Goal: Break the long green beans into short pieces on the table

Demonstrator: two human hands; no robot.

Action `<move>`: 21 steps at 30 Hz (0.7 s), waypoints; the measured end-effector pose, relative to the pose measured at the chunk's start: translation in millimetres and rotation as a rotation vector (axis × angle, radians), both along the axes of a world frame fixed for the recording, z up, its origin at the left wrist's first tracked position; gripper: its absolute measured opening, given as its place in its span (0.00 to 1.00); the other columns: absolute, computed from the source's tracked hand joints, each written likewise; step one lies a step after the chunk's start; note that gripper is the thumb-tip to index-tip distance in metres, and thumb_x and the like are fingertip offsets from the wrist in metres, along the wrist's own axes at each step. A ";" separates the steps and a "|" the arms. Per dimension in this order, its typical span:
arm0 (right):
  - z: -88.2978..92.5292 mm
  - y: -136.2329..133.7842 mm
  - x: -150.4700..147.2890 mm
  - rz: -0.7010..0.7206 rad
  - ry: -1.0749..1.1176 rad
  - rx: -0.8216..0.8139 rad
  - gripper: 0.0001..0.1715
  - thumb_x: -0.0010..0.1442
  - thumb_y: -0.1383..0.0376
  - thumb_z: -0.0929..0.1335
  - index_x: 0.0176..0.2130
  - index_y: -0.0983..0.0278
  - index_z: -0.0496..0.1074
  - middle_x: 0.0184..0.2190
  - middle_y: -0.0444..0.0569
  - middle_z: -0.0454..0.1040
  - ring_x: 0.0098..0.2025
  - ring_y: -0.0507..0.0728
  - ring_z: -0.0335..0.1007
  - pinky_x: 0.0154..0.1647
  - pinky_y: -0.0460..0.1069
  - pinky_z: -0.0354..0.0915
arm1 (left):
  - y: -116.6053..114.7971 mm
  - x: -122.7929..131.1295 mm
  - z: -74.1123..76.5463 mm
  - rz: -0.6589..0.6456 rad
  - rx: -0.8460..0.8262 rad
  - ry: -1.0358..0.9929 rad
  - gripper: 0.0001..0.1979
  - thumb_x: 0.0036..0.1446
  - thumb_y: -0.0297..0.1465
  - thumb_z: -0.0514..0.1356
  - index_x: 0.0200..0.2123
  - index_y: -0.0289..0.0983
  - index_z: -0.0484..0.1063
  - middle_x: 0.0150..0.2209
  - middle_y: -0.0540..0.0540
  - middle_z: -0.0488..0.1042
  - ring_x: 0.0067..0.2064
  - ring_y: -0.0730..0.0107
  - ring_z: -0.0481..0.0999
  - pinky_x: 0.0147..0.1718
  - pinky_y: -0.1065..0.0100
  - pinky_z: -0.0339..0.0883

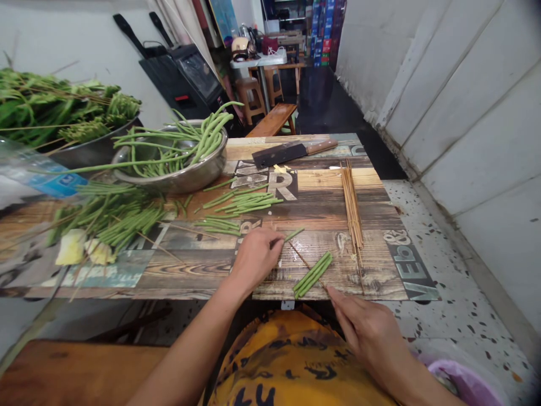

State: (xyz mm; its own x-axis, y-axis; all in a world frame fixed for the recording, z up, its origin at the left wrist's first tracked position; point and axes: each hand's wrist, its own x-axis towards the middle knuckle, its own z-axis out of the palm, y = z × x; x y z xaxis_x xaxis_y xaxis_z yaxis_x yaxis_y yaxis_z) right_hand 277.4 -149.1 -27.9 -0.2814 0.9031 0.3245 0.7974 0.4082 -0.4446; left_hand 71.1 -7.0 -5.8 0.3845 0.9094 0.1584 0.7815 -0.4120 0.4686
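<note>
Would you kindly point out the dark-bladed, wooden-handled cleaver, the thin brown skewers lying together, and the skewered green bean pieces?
Dark-bladed, wooden-handled cleaver (289,153), head view: its blade.
Thin brown skewers (352,208), head view: the bundle's middle.
Skewered green bean pieces (313,275), head view: the row's middle.

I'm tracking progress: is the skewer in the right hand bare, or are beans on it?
Beans are on it: the skewer shows on both sides of the green beans near the right hand.
</note>
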 end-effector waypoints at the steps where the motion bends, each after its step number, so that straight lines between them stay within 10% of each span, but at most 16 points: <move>1: -0.1 -0.1 -0.1 0.004 0.002 0.002 0.19 0.63 0.73 0.59 0.51 0.73 0.68 0.34 0.55 0.77 0.33 0.54 0.75 0.35 0.47 0.72 | 0.2 -0.1 -0.2 0.002 -0.002 -0.002 0.09 0.54 0.27 0.56 0.29 0.38 0.77 0.30 0.47 0.77 0.34 0.66 0.74 0.35 0.67 0.64; 21: -2.8 1.6 -2.1 0.003 0.005 0.016 0.18 0.63 0.73 0.59 0.50 0.74 0.68 0.32 0.55 0.77 0.32 0.55 0.75 0.35 0.48 0.72 | 0.0 0.9 2.6 -0.017 -0.011 0.028 0.07 0.54 0.26 0.56 0.30 0.37 0.75 0.28 0.48 0.75 0.31 0.67 0.71 0.32 0.68 0.61</move>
